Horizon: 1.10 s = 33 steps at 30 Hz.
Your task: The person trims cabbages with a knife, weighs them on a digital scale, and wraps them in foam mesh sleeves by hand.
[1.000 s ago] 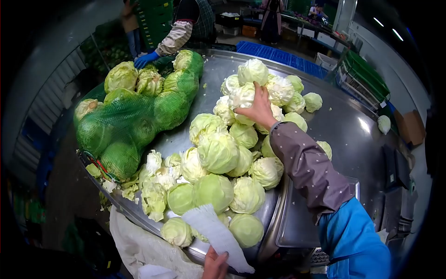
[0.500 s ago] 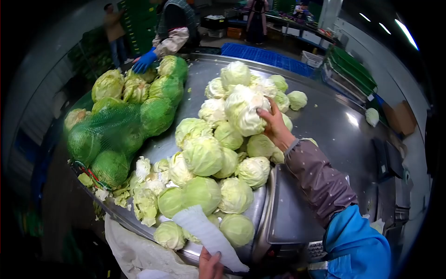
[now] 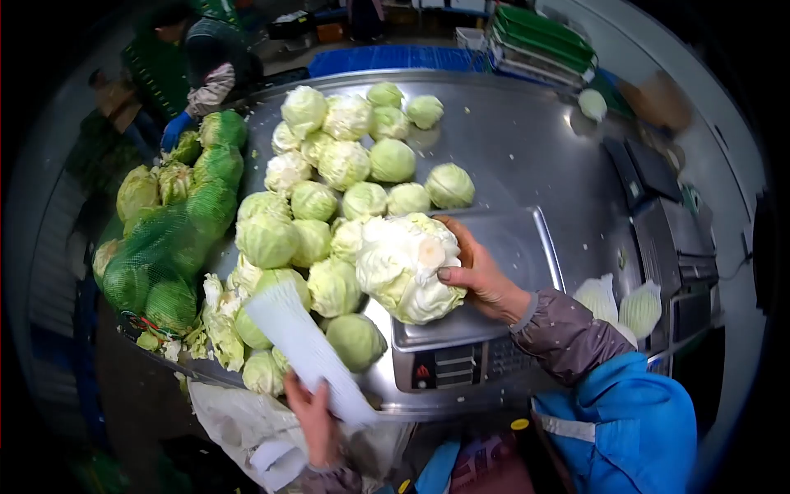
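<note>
My right hand (image 3: 487, 284) grips a large pale cabbage (image 3: 407, 267) from its right side, its cut stem end facing up toward me. This cabbage is above the near left part of a metal scale (image 3: 514, 235). In my left hand (image 3: 314, 416) is a flat white foam net sleeve (image 3: 309, 354), pinched near its lower end and slanting up over the nearest cabbages. A pile of loose cabbages (image 3: 333, 286) lies just beyond and to the left of both hands.
A green mesh sack of cabbages (image 3: 177, 239) sits at the table's left edge, where a co-worker's blue glove (image 3: 175, 130) reaches in. Sleeved cabbages (image 3: 639, 309) stand at right near dark devices (image 3: 654, 169). Green crates (image 3: 543, 37) are stacked behind the steel table (image 3: 510, 132).
My right hand has brought the cabbage from the far pile toward me, over the scale. My left hand has risen slightly with the foam sleeve. The view has turned right and downward.
</note>
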Each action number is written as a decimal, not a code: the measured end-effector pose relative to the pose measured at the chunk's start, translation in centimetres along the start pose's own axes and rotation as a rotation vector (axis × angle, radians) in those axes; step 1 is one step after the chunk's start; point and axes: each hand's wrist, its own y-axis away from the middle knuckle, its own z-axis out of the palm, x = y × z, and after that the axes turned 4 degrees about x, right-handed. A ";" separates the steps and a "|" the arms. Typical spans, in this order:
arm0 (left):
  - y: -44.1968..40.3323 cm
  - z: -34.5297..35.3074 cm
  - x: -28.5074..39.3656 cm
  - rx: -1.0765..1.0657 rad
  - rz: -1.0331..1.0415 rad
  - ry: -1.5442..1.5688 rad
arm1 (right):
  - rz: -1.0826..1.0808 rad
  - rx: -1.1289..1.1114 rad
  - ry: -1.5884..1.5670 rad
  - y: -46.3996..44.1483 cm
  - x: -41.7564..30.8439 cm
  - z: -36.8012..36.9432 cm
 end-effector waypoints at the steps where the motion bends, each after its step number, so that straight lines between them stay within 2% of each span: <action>1: -1.2 -0.3 0.9 -0.008 0.042 -0.133 | 0.055 -0.007 -0.038 1.5 0.2 -0.4; 5: -7.0 1.1 4.8 -0.077 0.262 -0.578 | 0.166 0.003 -0.096 7.4 0.5 -2.0; 6: -7.3 2.2 4.8 -0.014 0.632 -0.896 | 0.203 -0.006 -0.092 8.9 0.6 -2.3; 8: -5.1 6.0 6.7 -0.113 1.026 -1.036 | 0.193 -0.014 -0.074 11.4 1.6 -3.5; 10: -2.7 8.4 4.7 -0.597 0.563 -0.463 | 0.292 0.014 -0.173 13.8 1.4 -4.0; 12: -0.9 10.8 1.1 -0.653 -0.312 -0.469 | 0.313 0.025 -0.247 16.0 1.4 -4.5; 13: -1.2 8.8 -2.9 -1.148 0.135 -0.437 | 0.348 0.033 -0.227 17.1 1.6 -4.7; 14: -0.1 9.2 -4.5 -1.192 -0.165 -0.323 | 0.383 0.033 -0.209 18.1 1.8 -4.9; 15: 1.0 9.7 -5.6 -1.119 -0.548 -0.144 | 0.366 0.031 -0.223 19.1 1.9 -5.3; 16: 1.9 9.9 -6.8 -1.062 -0.779 -0.022 | 0.352 0.025 -0.236 20.0 1.9 -5.7; 18: 3.3 9.8 -8.5 -1.014 -1.031 0.129 | 0.311 0.017 -0.196 21.9 1.8 -7.7; 20: 4.3 10.0 -10.0 -0.972 -1.232 0.256 | 0.437 -0.060 -0.128 23.8 0.6 -9.4; 21: 4.8 10.1 -10.5 -0.960 -1.339 0.325 | 0.226 -0.080 0.039 24.7 2.3 -10.3; 22: 5.3 10.0 -10.9 -0.951 -1.440 0.396 | 0.174 -0.053 0.218 25.5 1.9 -10.7; 23: 5.9 10.0 -11.2 -0.971 -1.551 0.466 | 0.181 -0.035 0.267 25.8 1.8 -11.1; 24: 6.8 10.0 -11.9 -0.996 -1.622 0.517 | 0.104 0.068 0.263 26.2 2.2 -11.3; 25: 7.5 9.7 -12.5 -1.031 -1.661 0.546 | 0.300 0.134 0.188 26.7 1.6 -11.9; 26: 8.8 9.7 -12.6 -0.841 -1.477 0.373 | 0.378 0.212 0.091 26.6 1.4 -12.1; 27: 10.3 9.9 -13.6 -0.765 -1.373 0.448 | 0.421 0.247 0.079 26.3 1.1 -12.2; 28: 11.2 9.3 -13.1 -0.842 -1.297 0.570 | 0.450 0.319 0.159 26.0 0.7 -11.7; 29: 10.9 9.2 -14.4 -0.973 -1.408 1.040 | 0.503 0.347 0.145 25.9 2.2 -12.7; 30: 11.3 9.2 -12.9 -0.916 -1.396 1.013 | 0.514 0.335 0.188 25.3 2.6 -12.5; 32: 11.7 8.8 -10.2 -0.637 -1.193 0.377 | 0.566 0.221 0.291 23.8 2.9 -12.6; 33: 11.6 7.9 -9.6 -0.613 -1.167 0.406 | 0.577 0.183 0.309 22.7 3.5 -12.0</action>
